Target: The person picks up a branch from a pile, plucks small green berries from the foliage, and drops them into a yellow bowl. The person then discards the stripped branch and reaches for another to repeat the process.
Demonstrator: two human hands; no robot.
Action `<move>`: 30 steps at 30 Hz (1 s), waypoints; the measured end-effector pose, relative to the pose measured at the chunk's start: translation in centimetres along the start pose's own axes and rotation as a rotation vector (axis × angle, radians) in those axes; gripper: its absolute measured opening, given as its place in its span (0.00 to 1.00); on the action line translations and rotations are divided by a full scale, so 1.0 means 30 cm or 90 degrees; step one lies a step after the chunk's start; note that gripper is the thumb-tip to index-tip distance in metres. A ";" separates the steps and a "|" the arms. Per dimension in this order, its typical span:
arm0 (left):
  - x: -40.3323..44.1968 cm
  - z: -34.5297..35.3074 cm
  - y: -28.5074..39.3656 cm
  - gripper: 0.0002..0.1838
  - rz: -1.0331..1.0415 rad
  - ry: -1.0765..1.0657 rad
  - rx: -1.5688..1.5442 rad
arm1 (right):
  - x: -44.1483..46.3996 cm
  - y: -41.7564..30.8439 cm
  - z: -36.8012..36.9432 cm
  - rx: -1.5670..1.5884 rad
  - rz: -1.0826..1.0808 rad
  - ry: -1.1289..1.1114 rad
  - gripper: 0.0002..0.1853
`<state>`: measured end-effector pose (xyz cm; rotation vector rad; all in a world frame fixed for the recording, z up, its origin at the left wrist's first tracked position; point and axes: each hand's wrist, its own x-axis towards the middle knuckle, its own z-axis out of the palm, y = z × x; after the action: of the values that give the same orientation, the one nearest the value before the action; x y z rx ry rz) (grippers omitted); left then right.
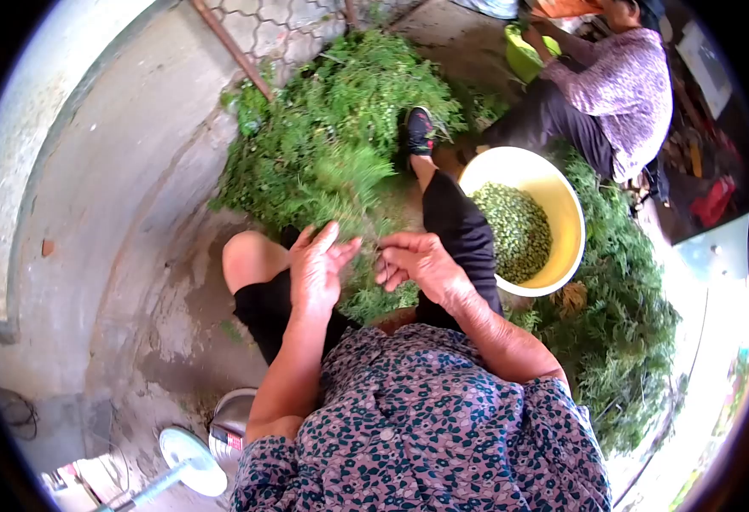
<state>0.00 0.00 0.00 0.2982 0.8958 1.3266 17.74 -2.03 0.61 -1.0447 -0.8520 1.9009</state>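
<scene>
My left hand [316, 263] is raised palm up over my lap, its fingers spread beside a feathery green sprig [349, 183]. Facing it, my right hand [413, 260] has thumb and fingertips pinched together at the thin stem end of the sprig. Beyond both hands lies a big heap of leafy green branches [323, 119]. A yellow bucket [566, 213] stands to the right of my knee, partly filled with small green berries or seeds [511, 230].
A second person [622, 94] sits at the upper right by a lime-green basin [521, 55]. More greenery [613, 324] lies right of the bucket. A metal pot [231, 414] and a round white object on a pole [194, 461] are at the lower left. A rusty bar [231, 47] leans behind the heap.
</scene>
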 end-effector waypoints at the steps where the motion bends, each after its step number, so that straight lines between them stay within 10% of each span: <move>1: -0.005 -0.007 0.013 0.07 -0.009 -0.003 0.030 | -0.002 0.000 0.000 -0.099 0.008 0.014 0.10; 9: 0.078 -0.026 -0.026 0.10 -0.026 0.040 0.084 | -0.188 -0.117 -0.331 -0.161 -0.078 0.354 0.11; 14: 0.133 -0.046 0.101 0.09 0.084 0.108 0.042 | -0.546 -0.026 -1.013 -0.222 -0.286 0.683 0.10; 18: 0.228 -0.094 0.240 0.08 0.149 0.120 0.016 | -0.794 -0.024 -1.085 -0.026 -0.300 1.203 0.07; 19: 0.250 -0.099 0.270 0.08 0.158 0.138 0.013 | -0.919 0.040 -1.271 -0.565 0.151 1.150 0.05; 20: 0.268 -0.098 0.297 0.08 0.164 0.151 0.018 | -0.871 0.049 -1.282 -0.578 0.155 1.139 0.05; 23: 0.350 -0.107 0.357 0.07 0.153 0.169 -0.009 | -0.644 0.051 -1.237 -0.036 -0.218 0.988 0.06; 30: 0.525 -0.153 0.442 0.05 0.143 0.195 -0.032 | 0.204 -0.132 -0.468 -0.175 -0.390 0.575 0.14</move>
<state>-12.96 16.63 -0.40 0.1613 1.1065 1.6285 29.23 7.63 -4.36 -1.4211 -0.7577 0.6821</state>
